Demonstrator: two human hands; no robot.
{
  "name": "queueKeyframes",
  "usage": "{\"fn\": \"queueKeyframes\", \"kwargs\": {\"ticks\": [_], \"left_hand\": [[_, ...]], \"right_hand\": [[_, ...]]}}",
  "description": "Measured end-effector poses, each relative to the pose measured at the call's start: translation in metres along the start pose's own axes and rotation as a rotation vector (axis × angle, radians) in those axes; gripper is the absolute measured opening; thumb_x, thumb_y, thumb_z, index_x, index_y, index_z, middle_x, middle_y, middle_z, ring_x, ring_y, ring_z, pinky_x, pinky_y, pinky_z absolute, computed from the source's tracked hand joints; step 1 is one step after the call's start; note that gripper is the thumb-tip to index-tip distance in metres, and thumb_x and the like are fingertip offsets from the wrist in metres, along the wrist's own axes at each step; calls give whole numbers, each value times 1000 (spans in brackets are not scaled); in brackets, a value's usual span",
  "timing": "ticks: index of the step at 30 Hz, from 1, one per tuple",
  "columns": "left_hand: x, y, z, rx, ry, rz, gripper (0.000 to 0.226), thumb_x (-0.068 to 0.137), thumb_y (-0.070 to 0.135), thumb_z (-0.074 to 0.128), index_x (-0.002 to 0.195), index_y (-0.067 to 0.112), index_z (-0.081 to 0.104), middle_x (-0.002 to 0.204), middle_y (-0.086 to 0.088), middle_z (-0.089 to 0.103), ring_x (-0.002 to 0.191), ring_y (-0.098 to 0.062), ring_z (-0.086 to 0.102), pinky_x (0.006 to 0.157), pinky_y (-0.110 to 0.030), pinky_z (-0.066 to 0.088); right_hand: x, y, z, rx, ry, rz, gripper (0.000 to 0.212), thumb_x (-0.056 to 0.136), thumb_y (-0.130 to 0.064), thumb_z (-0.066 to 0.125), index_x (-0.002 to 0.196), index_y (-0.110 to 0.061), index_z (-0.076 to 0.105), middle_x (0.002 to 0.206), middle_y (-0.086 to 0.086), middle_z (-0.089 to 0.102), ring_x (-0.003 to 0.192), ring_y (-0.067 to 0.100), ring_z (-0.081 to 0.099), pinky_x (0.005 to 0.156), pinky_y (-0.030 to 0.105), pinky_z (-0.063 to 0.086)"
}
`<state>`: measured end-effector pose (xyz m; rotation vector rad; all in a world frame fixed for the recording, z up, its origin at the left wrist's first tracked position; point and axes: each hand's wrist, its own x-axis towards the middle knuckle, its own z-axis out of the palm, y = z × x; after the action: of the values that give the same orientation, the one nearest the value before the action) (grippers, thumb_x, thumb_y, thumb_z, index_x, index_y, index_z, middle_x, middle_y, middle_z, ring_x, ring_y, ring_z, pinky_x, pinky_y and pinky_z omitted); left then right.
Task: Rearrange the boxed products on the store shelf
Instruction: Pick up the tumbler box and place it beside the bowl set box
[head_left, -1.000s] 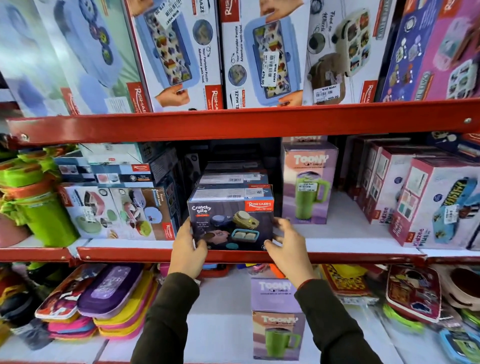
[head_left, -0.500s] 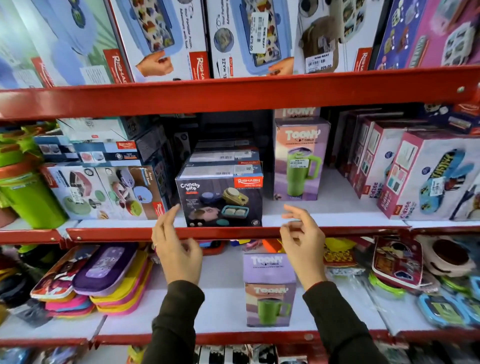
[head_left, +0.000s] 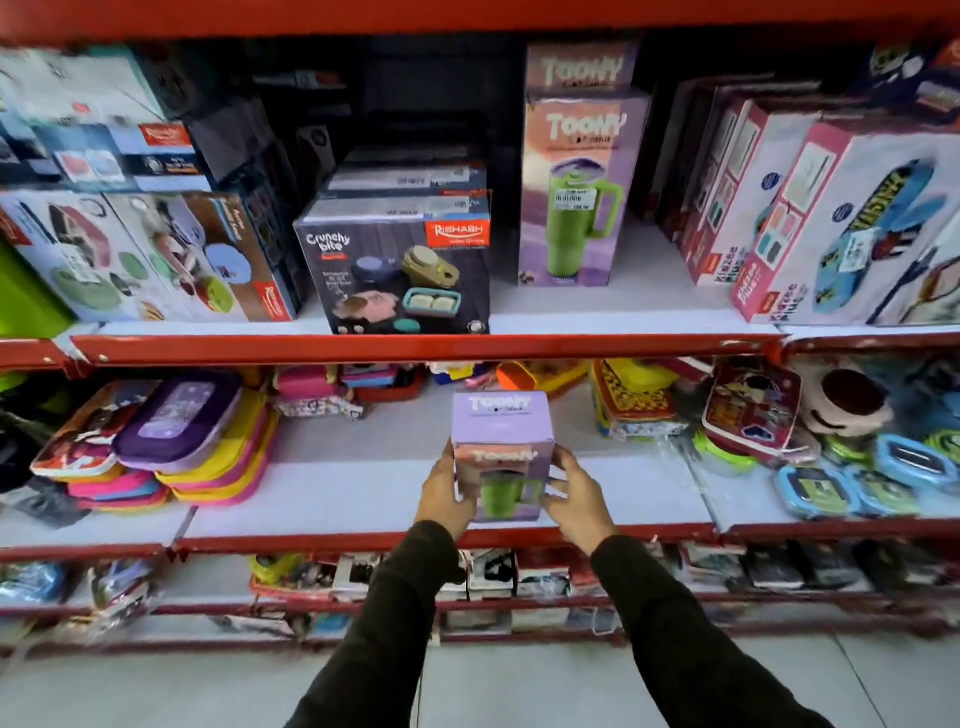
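A purple Toony tumbler box (head_left: 500, 441) with a green mug printed on it stands upright on the lower white shelf (head_left: 337, 493), near its red front edge. My left hand (head_left: 442, 491) presses its left side and my right hand (head_left: 577, 493) its right side. On the shelf above, a dark Crunchy Bite box (head_left: 400, 270) stands at the front edge with similar boxes stacked behind it. To its right is another tall Toony box (head_left: 576, 187).
Lunch-box cartons (head_left: 150, 254) fill the upper shelf's left, pink Kidzee boxes (head_left: 841, 223) its right. On the lower shelf a stack of coloured lunch boxes (head_left: 171, 441) lies left, wrapped containers (head_left: 831, 467) right. Bare shelf flanks the held box. More goods line the bottom shelf (head_left: 493, 577).
Both hands left the Crunchy Bite box on the upper shelf, dropped to the shelf below and closed around the Toony box. The view tilted downward.
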<state>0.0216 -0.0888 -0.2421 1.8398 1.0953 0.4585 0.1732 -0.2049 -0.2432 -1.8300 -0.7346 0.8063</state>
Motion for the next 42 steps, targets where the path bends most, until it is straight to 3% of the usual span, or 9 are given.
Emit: {"fn": "queueKeyframes", "kwargs": {"ticks": [2,6,9,12,18,23,29,37,42], "left_hand": [[-1,-1,-2,-14,37,16,62,97,0,54,155,8,35,137,-22,62,123,-37,62,106,-38,50],[-12,-4,-14,-53,59,109,59,97,5,62,152,13,43,143,-9,56,103,-3,63,89,-21,52],[-22,-3,-27,-120,65,196,62,92,10,70,147,29,49,133,7,56,99,20,59,79,-7,52],[-36,13,-40,-198,97,273,59,90,17,75,137,45,54,121,11,61,106,8,63,78,-15,60],[-50,63,-52,-281,196,401,48,88,33,76,133,29,62,131,-1,63,117,0,63,69,-6,54],[-53,104,-66,-389,245,525,56,85,41,78,137,22,65,136,0,65,122,-18,66,77,-7,54],[-53,128,-78,-313,307,613,60,82,54,72,131,19,69,130,7,69,121,-10,66,105,-31,53],[-55,139,-75,-304,298,645,61,82,58,72,131,23,69,127,21,67,120,3,63,102,-19,51],[-49,173,-77,-315,307,708,61,84,61,70,135,28,65,131,12,68,124,-8,65,105,-33,53]], "right_hand": [[-3,1,0,27,67,-24,58,91,13,64,143,-10,54,131,6,63,121,35,66,72,8,53],[-17,0,-14,52,142,-103,55,84,5,75,133,-18,66,127,4,73,105,29,75,88,27,58],[-33,-8,-30,86,146,-174,57,80,-4,82,113,-49,71,112,-22,77,94,10,78,80,24,60],[-51,-28,-46,168,138,-258,56,76,-20,86,106,-64,69,111,-25,77,94,6,77,79,21,61],[-62,-76,-69,274,224,-454,43,66,-43,85,105,-59,74,123,-12,71,113,5,71,84,19,60],[-77,-116,-85,289,259,-589,43,75,-34,81,110,-58,73,115,-22,78,100,0,76,78,15,60],[-81,-132,-100,248,300,-669,50,83,-7,82,112,-46,70,102,-32,77,93,-5,76,73,14,60],[-83,-135,-109,219,320,-674,49,85,-4,80,112,-44,68,97,-35,77,93,-7,75,74,16,61],[-79,-157,-125,223,400,-715,44,84,-11,78,115,-40,70,99,-21,79,89,-2,75,79,14,59]]}}
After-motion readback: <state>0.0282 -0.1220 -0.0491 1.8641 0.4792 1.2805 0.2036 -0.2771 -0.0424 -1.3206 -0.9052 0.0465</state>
